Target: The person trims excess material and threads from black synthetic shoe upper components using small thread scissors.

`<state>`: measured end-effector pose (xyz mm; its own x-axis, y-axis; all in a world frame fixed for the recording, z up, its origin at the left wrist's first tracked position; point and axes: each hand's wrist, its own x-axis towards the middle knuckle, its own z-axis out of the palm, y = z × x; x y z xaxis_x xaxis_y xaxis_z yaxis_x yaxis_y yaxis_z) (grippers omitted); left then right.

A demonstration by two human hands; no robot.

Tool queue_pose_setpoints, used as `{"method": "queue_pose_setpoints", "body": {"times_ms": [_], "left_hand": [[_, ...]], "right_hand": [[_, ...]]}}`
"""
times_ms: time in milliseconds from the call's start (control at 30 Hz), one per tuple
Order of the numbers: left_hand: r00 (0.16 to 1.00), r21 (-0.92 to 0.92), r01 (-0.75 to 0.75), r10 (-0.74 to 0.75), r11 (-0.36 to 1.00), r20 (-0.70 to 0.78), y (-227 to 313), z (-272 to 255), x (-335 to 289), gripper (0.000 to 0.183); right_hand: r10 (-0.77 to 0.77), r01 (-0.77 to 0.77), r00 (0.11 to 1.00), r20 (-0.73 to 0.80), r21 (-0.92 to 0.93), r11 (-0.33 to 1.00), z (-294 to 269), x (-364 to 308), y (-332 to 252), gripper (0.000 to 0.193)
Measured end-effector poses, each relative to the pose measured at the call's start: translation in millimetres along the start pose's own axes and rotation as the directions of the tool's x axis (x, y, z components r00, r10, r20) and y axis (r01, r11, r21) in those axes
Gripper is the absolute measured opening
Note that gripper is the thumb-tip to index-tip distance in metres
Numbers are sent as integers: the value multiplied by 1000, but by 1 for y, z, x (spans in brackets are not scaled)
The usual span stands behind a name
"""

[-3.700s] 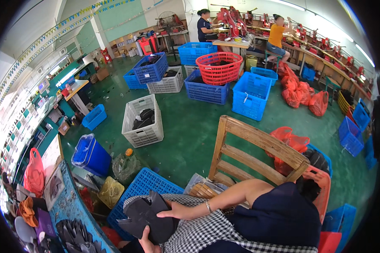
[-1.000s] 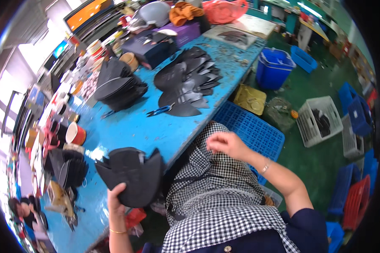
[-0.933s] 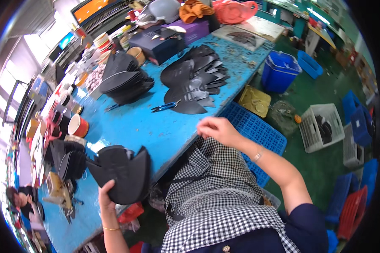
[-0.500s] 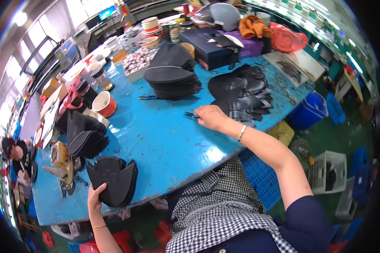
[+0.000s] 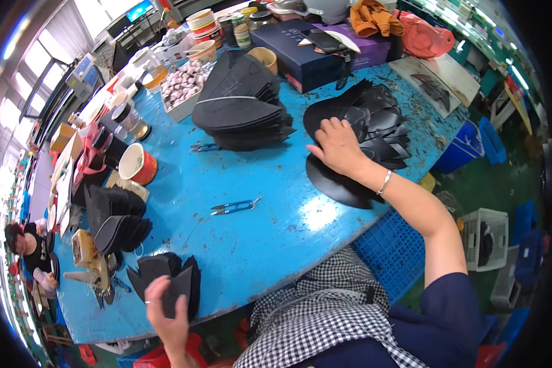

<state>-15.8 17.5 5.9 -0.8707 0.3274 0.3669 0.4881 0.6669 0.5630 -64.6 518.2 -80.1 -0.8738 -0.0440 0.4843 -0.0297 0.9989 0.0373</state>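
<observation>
My left hand [image 5: 167, 319], fingers apart, hovers at the near edge of a stack of black cut shoe-upper pieces [image 5: 181, 285] at the front left of the table. Whether it touches the stack I cannot tell. Farther right, my right hand [image 5: 339, 146] lies with spread fingers over a fanned pile of glossy black pieces [image 5: 383, 122]. A smooth, rounded black piece [image 5: 337, 184] shows under its wrist. Thread snips with blue handles [image 5: 236, 207] rest alone on the blue tabletop between my hands. Another pair of snips [image 5: 205, 147] lies beside a tall, tied black stack [image 5: 242, 107].
Along the left are a smaller black bundle [image 5: 116, 218], a red-and-white paper tub [image 5: 138, 164] and a yellowish block-like container [image 5: 86, 248]. At the back stand a box of pale pieces [image 5: 184, 86] and a dark blue box [image 5: 300, 52]. A person [image 5: 34, 251] works at far left.
The snips that were in my right hand now lie on the table. That hand has moved right onto the glossy pile. My left hand has loosened from the near stack.
</observation>
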Motion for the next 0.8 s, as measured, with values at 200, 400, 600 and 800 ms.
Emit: {"method": "queue_pose_setpoints", "body": {"times_ms": [200, 400, 600, 800], "left_hand": [[920, -155, -186, 227, 970, 318, 66, 96, 40, 37], [659, -362, -362, 511, 859, 553, 124, 168, 70, 35], [559, -399, -387, 556, 831, 615, 145, 203, 94, 35], [514, -437, -420, 606, 795, 608, 158, 241, 113, 35]], "right_hand": [[-60, 82, 988, -143, 153, 985, 15, -22, 16, 29], [-58, 72, 992, -111, 123, 990, 22, -13, 22, 34], [-38, 58, 991, -132, 150, 987, 36, 44, 59, 48], [313, -280, 934, 170, -193, 940, 63, 91, 141, 63]]}}
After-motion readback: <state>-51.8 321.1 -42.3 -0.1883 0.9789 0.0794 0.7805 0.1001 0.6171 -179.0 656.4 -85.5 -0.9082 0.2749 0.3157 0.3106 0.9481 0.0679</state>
